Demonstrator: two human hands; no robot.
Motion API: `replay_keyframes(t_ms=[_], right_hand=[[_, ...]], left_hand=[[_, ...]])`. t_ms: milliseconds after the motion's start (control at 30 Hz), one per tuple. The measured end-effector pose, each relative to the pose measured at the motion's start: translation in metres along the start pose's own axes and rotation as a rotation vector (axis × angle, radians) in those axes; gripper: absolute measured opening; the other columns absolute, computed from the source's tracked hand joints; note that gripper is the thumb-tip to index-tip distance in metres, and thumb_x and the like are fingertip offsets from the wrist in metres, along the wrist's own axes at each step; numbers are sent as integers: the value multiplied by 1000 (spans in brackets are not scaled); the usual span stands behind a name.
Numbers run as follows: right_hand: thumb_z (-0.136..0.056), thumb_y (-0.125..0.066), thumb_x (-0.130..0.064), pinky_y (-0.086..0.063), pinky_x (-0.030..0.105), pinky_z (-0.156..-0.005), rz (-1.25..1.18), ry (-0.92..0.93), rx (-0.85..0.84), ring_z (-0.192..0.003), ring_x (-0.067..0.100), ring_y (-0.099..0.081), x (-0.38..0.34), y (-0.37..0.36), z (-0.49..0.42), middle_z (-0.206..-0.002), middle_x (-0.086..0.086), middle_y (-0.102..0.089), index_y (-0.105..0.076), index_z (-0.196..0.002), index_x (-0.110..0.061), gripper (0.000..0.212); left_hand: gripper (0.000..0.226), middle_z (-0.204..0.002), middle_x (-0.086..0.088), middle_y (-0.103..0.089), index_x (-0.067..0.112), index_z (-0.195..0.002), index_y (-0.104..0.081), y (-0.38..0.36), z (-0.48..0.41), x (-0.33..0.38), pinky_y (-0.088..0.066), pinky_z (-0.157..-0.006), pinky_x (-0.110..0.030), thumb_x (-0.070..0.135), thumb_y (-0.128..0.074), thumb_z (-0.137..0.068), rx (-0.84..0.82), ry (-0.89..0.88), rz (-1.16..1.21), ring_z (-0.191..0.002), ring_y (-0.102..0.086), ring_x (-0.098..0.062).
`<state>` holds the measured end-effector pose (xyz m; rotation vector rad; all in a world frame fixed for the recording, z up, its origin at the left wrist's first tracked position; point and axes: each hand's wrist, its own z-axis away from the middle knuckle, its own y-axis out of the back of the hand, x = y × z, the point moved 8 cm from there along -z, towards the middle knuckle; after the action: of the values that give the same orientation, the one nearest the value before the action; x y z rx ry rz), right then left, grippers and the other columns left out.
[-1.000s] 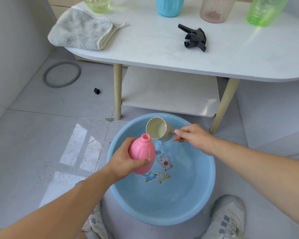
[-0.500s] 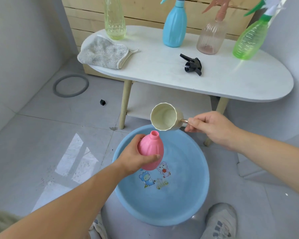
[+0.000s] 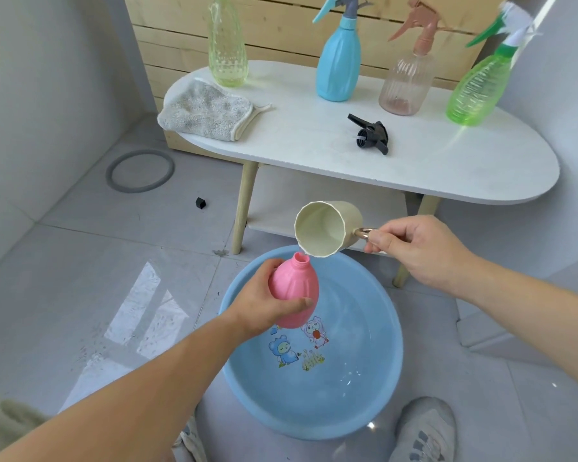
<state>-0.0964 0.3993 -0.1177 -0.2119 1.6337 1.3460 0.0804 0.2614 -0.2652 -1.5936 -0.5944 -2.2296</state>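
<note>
Head view: the left hand [image 3: 264, 301] grips the bottle [image 3: 294, 288] over the basin [image 3: 394, 378], and the right hand [image 3: 414, 248] pinches the cup [image 3: 327, 228] by its handle. The cup has come up from the basin and now tips at the bottle's mouth, so filling looks about to start.

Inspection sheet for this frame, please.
Surface: grey tiled floor; blue basin on it, water inside.
Job's things: pink bottle, capless, held over the basin; cream cup tilted, lip at the bottle's neck.
Clutter: on white table, cloth, black spray head, blue sprayer, peach sprayer, green sprayer, yellow bottle; on the floor, grey ring, small black piece.
Hands: left hand grips the bottle; right hand pinches the cup's handle.
Cables: nothing seen.
Surroundings: wooden slat panel, grey walls, shoes.
</note>
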Motion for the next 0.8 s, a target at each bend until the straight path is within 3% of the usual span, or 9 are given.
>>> replay_keyframes(t_ms=[133,267,433,567,800], right_hand=[[-94,-62,-29,-41,3,-72,10,11,11,-82,-3,-64,0,1,-1,-78,-19,-74,-76,-76,-29,23],[-94,-63,-26,-39,2,-70,15,43,24,-77,-9,-61,-3,4,-3,-75,-22,-72,-76,-76,-29,22],[-94,-64,-26,-41,5,-70,9,63,35,-77,-6,-62,-4,6,-4,-78,-15,-74,-74,-75,-30,22],[-93,-64,-26,-45,17,-76,19,64,41,-81,6,-64,-3,7,-5,-82,-7,-75,-75,-77,-25,20],[-92,-65,-25,-41,12,-70,48,83,53,-75,4,-61,-2,6,-8,-81,-7,-73,-75,-77,-25,18]], left_hand=[[76,-121,4,-63,31,-132,-50,-2,-2,2,-61,-72,-24,28,-91,-69,-7,-7,-1,-105,-66,-18],[78,-119,4,-64,31,-130,-50,-4,-3,2,-59,-69,-22,36,-88,-61,-1,-4,12,-104,-67,-17],[78,-119,5,-63,33,-130,-51,-3,-5,1,-59,-69,-21,37,-88,-61,3,-2,12,-103,-67,-16],[79,-120,5,-63,35,-130,-50,-4,-5,-1,-58,-69,-21,39,-88,-60,2,9,15,-105,-66,-18],[81,-120,6,-62,34,-132,-49,-4,-7,-2,-57,-69,-20,40,-87,-60,6,6,-5,-105,-65,-18]])
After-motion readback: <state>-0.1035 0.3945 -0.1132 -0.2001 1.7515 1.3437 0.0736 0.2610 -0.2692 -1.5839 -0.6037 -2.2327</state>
